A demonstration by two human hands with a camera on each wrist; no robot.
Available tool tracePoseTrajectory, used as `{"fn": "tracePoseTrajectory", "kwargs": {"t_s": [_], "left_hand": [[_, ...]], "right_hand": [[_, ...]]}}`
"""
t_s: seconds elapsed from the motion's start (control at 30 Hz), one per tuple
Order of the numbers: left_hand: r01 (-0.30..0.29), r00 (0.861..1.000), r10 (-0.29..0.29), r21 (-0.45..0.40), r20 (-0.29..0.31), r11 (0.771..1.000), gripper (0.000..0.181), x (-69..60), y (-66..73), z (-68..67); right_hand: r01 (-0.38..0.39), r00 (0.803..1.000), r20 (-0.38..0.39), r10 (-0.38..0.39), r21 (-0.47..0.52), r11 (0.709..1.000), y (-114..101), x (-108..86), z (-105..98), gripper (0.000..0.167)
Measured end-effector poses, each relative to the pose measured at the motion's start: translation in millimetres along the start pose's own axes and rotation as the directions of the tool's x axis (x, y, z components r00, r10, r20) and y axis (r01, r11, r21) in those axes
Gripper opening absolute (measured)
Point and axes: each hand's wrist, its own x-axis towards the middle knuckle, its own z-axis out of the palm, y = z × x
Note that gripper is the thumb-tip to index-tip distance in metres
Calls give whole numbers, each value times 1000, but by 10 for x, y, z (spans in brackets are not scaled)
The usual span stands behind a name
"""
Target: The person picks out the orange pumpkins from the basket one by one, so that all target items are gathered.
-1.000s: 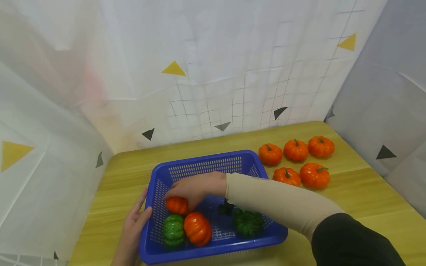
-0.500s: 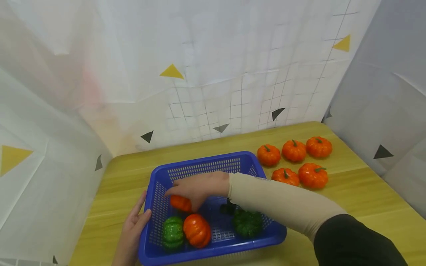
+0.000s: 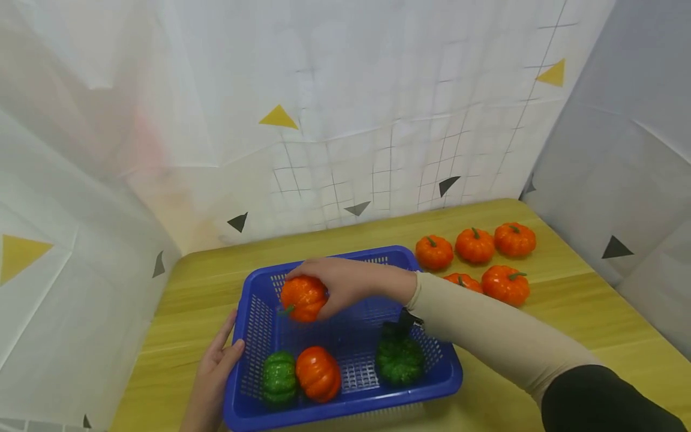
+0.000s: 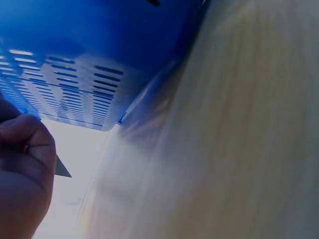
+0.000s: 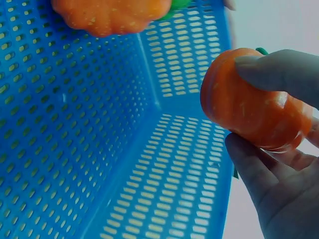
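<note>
My right hand (image 3: 345,281) holds a small orange pumpkin (image 3: 305,298) between thumb and fingers, above the back left part of the blue basket (image 3: 345,414). The pumpkin is tilted, its green stem towards the front left. In the right wrist view the thumb presses one side of the pumpkin (image 5: 254,102) and fingers lie beneath it. My left hand (image 3: 213,366) rests against the basket's left side, fingers extended along the rim. In the basket lie a green pumpkin (image 3: 279,377), an orange pumpkin (image 3: 318,374) and a dark green pumpkin (image 3: 400,362).
Several orange pumpkins (image 3: 475,245) stand on the wooden table (image 3: 561,306), right of the basket; my right sleeve (image 3: 486,324) partly covers one. White wall sheets (image 3: 345,72) with yellow and black triangles enclose the table's back and sides.
My right hand has lifted the orange pumpkin from the basket's left side, moving it up and slightly right. Its stem has come into sight. The left hand stays against the basket.
</note>
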Motion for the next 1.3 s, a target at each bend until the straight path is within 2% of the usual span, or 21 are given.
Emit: {"fn": "tracePoseTrajectory", "kwargs": {"t_s": [0.1, 0.23, 0.43, 0.7, 0.9, 1.03, 1.13, 1.3], "left_hand": [[6, 1000, -6, 6, -3, 1000, 62, 12, 0, -3], [18, 1000, -18, 1, -6, 1000, 63, 30, -7, -12], [-2, 1000, 2, -8, 12, 1000, 63, 37, -15, -19], [9, 1000, -8, -34, 22, 999, 63, 65, -7, -27], [-15, 998, 18, -51, 53, 999, 62, 62, -5, -58], [-25, 999, 27, -45, 42, 999, 62, 30, -6, -90], [-14, 999, 15, -46, 35, 999, 62, 22, -1, -96], [-2, 999, 4, -49, 41, 999, 61, 11, 18, -99]], "right_hand": [[-32, 998, -45, 36, 89, 996, 23, -117, -60, 80], [-56, 990, -111, 83, 232, 971, 35, -293, -147, 84], [-52, 970, -209, 128, 333, 942, 89, -579, -225, 90], [-67, 932, -280, 229, 488, 870, 149, -1018, -315, 89], [-143, 868, -351, 351, 500, 854, 199, -1343, -396, 91], [-202, 807, -388, 446, 529, 825, 293, -1593, -398, 92], [-235, 748, -437, 499, 529, 815, 376, -1821, -377, 92], [-199, 695, -519, 498, 526, 827, 513, -2151, -335, 90]]}}
